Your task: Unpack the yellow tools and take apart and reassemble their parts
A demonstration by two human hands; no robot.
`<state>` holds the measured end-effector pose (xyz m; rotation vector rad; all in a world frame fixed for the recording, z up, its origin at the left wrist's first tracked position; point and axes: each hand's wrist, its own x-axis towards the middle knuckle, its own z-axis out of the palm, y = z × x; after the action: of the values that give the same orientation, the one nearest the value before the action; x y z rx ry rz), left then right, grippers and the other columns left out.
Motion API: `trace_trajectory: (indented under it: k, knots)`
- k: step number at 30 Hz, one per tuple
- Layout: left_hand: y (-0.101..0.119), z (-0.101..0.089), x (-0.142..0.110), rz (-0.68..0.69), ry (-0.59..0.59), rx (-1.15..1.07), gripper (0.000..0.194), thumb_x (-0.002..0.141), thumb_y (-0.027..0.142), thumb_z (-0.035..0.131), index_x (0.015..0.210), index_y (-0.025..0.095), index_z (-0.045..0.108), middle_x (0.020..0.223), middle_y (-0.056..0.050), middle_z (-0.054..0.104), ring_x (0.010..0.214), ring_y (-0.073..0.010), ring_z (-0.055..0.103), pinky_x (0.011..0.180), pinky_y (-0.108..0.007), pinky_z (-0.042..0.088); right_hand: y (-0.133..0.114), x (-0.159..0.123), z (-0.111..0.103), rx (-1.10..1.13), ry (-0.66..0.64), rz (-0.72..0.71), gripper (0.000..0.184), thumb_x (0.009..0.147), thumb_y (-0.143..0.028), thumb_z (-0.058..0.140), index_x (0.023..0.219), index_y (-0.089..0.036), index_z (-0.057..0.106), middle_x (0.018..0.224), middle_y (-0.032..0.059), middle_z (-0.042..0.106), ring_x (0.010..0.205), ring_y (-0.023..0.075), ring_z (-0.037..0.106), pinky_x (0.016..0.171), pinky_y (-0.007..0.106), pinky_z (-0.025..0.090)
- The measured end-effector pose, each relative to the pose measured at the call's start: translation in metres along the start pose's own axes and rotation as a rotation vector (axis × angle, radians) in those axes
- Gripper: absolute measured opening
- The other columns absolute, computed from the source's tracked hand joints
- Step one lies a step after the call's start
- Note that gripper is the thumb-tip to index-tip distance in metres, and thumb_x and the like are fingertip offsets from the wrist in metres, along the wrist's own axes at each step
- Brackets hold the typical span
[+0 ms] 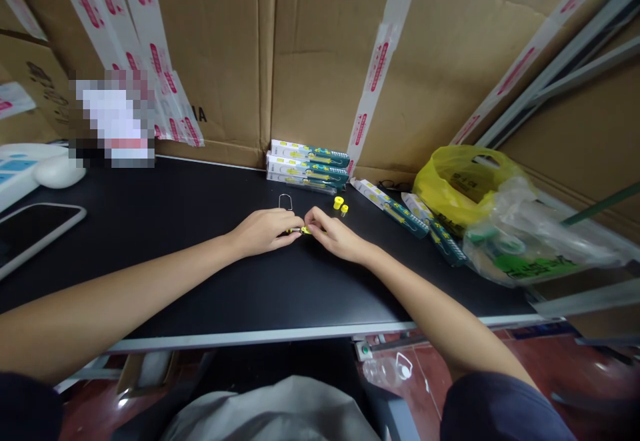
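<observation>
Above the middle of the black table my left hand and my right hand meet, fingertips pinched. Between them is a small yellow and silver part, its ends covered by my fingers; I cannot make out its kind. Both hands are closed on it. A bent metal wire loop shows just beyond my left hand; whether it joins the part is hidden. Two small yellow cap-like pieces, the larger one and the smaller one, stand close together beyond my right hand.
Several slim printed boxes are stacked against the cardboard wall. Two more boxes lie to the right, near a yellow plastic bag and a clear bag. A phone-like device lies left on the black tabletop.
</observation>
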<state>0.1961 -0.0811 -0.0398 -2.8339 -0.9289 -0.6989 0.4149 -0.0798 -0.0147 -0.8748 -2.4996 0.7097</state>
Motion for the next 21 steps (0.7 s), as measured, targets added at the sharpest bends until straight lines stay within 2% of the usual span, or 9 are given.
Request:
trace_trajectory:
  k: [8, 13, 21]
  knots:
    - [0.003, 0.0, 0.0, 0.018, 0.018, 0.058, 0.022, 0.095, 0.03, 0.041, 0.097, 0.021, 0.061, 0.081, -0.001, 0.061, 0.078, -0.0158, 0.057, 0.068, -0.025, 0.041, -0.004, 0.001, -0.002, 0.02, -0.01, 0.004, 0.007, 0.094, -0.022, 0.037, 0.092, -0.021, 0.043, 0.069, -0.0051, 0.043, 0.061, 0.0108, 0.042, 0.063, 0.023, 0.034]
    - [0.003, 0.0, 0.0, 0.038, 0.021, 0.088, 0.021, 0.094, 0.028, 0.042, 0.098, 0.021, 0.061, 0.083, -0.001, 0.062, 0.079, -0.0153, 0.058, 0.069, -0.025, 0.041, -0.009, 0.001, 0.0, 0.023, 0.012, 0.075, 0.006, 0.093, -0.021, 0.038, 0.089, -0.021, 0.042, 0.07, -0.0047, 0.044, 0.062, 0.0112, 0.042, 0.062, 0.023, 0.032]
    - [0.004, -0.001, 0.0, 0.063, 0.03, 0.113, 0.02, 0.094, 0.026, 0.041, 0.101, 0.021, 0.06, 0.087, -0.001, 0.062, 0.08, -0.0147, 0.059, 0.068, -0.024, 0.041, -0.007, 0.002, 0.002, 0.206, 0.0, 0.089, 0.008, 0.092, -0.023, 0.039, 0.086, -0.02, 0.041, 0.066, -0.0056, 0.039, 0.06, 0.0104, 0.036, 0.06, 0.023, 0.032]
